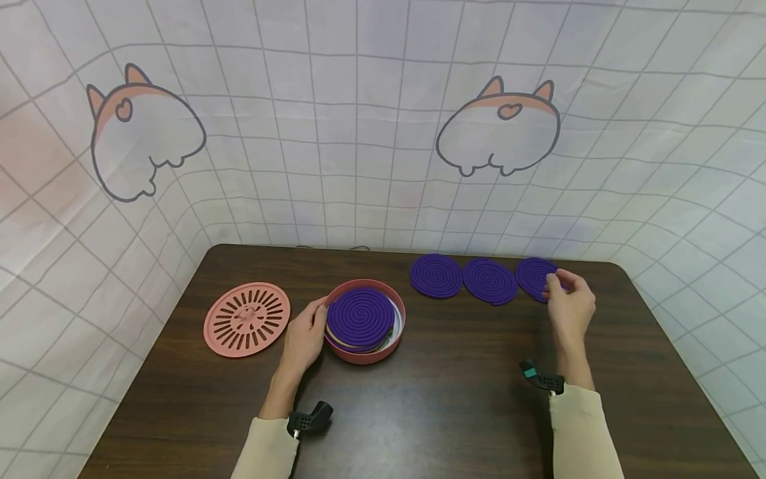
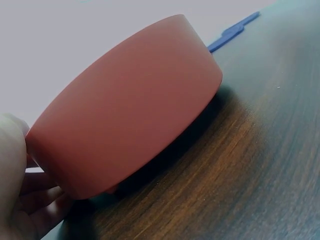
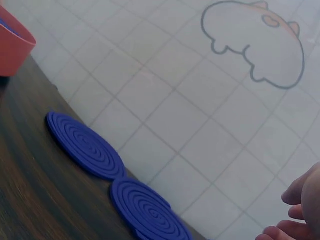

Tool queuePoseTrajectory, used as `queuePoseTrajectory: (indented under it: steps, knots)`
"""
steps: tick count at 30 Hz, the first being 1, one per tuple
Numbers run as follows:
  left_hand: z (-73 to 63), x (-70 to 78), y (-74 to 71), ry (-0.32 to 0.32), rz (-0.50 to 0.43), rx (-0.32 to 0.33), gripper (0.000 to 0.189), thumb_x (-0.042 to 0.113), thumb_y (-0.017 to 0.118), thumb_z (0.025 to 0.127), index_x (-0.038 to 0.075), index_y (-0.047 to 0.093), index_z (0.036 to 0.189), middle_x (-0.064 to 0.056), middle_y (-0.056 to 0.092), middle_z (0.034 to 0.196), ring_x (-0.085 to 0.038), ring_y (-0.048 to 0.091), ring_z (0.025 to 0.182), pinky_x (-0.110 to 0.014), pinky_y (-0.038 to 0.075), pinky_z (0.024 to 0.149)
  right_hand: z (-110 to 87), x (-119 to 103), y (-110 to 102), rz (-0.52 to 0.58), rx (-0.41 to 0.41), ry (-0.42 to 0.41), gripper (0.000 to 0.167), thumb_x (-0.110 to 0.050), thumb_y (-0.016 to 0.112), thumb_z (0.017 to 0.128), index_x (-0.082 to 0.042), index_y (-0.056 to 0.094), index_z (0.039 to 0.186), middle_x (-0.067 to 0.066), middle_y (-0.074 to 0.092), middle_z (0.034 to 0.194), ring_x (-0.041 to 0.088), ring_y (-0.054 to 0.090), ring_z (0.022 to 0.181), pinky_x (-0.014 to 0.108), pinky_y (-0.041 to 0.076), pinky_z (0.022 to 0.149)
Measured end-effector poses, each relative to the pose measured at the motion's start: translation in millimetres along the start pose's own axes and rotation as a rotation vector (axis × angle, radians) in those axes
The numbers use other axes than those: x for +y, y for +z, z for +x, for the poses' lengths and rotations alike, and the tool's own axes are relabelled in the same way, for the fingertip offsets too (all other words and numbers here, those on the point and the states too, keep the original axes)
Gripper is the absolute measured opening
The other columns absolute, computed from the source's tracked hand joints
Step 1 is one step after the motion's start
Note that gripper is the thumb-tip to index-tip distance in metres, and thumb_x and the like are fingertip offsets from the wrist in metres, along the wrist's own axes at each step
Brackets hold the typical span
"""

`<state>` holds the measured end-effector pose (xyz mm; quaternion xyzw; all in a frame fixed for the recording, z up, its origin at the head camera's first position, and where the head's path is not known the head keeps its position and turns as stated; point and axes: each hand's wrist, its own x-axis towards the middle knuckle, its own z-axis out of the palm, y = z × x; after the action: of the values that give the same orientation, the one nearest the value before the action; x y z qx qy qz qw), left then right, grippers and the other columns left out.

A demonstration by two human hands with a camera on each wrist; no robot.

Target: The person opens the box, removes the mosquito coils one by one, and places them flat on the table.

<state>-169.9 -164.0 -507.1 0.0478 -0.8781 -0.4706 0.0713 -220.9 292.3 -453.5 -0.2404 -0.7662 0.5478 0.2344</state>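
Note:
My left hand (image 1: 304,336) grips the left side of a round red mosquito coil holder (image 1: 360,358); in the left wrist view, fingers reach beneath the holder's (image 2: 125,110) edge. Inside it lies a purple mosquito coil (image 1: 361,318), on top of other layers that are mostly hidden. Three more purple coils rest in a row at the table's back: a left one (image 1: 436,275), a middle one (image 1: 490,281) and a right one (image 1: 530,271). My right hand (image 1: 571,306) is at the right coil's near right edge, fingers loosely bent, with no coil visible between them in the right wrist view.
A pink slotted lid (image 1: 247,319) lies flat on the dark wooden table (image 1: 431,412), left of the holder. White grid-patterned cloth (image 1: 371,133) with cartoon animal drawings rises behind the table and along both sides.

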Motion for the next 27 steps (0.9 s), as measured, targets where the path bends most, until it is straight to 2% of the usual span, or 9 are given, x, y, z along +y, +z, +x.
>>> queuePoseTrajectory:
  steps: [11, 19, 23, 27]
  knots:
    - [-0.6, 0.3, -0.7, -0.001, 0.004, 0.001, 0.040, 0.034, 0.043, 0.107, 0.018, 0.061, 0.138, -0.009, 0.064, 0.138, -0.031, 0.057, 0.132, -0.052, 0.043, 0.112, -14.0, -14, 9, 0.025, -0.003, -0.072, 0.035, -0.023, 0.066, 0.094, -0.005, 0.068, 0.124, -0.017, 0.064, 0.092, -0.008, 0.062, 0.060, 0.008, 0.051, 0.056]
    - [-0.5, -0.5, -0.4, 0.016, 0.003, -0.002, 0.039, 0.033, 0.043, 0.107, 0.018, 0.061, 0.138, -0.009, 0.064, 0.138, -0.031, 0.057, 0.133, -0.052, 0.043, 0.112, -27.6, -27, 14, 0.081, -0.050, -0.078, 0.036, -0.024, 0.065, 0.096, -0.004, 0.066, 0.126, -0.014, 0.063, 0.101, -0.003, 0.064, 0.068, 0.011, 0.055, 0.065]
    - [-1.1, -0.6, -0.5, 0.020, 0.001, 0.000, 0.039, 0.034, 0.042, 0.107, 0.018, 0.061, 0.138, -0.009, 0.064, 0.138, -0.031, 0.056, 0.133, -0.051, 0.043, 0.112, -33.7, -31, 18, 0.118, -0.070, -0.096, 0.035, -0.022, 0.064, 0.097, -0.003, 0.066, 0.126, -0.012, 0.062, 0.101, -0.002, 0.063, 0.069, 0.009, 0.055, 0.065]
    - [-1.2, -0.6, -0.7, 0.018, 0.001, -0.001, 0.039, 0.034, 0.042, 0.107, 0.019, 0.061, 0.138, -0.009, 0.064, 0.139, -0.031, 0.056, 0.133, -0.052, 0.043, 0.112, -38.0, -33, 22, 0.111, -0.079, -0.114, 0.034, -0.023, 0.064, 0.097, -0.004, 0.067, 0.125, -0.012, 0.063, 0.101, -0.003, 0.063, 0.069, 0.011, 0.055, 0.063]
